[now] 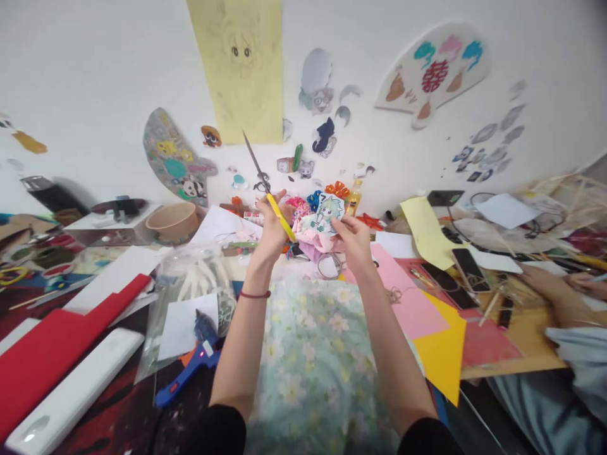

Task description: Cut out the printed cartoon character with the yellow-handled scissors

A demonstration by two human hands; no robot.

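My left hand [271, 229] grips yellow-handled scissors [265, 184], their blades pointing up and to the left toward the wall. My right hand [351, 240] holds a small paper cut-out of a green-haired cartoon figure [325, 215] together with a bunch of pink paper [318, 243]. Both hands are raised close together above a floral cloth [310, 354] that lies in front of me. The scissor handle sits just left of the cut-out.
A blue glue gun [192, 363] lies at lower left beside a plastic bag [190, 284], red card [57, 344] and a white bar [71, 392]. Pink [408, 303] and yellow [443, 354] sheets lie to the right. Another person's hand [550, 284] rests at far right near phones [469, 268].
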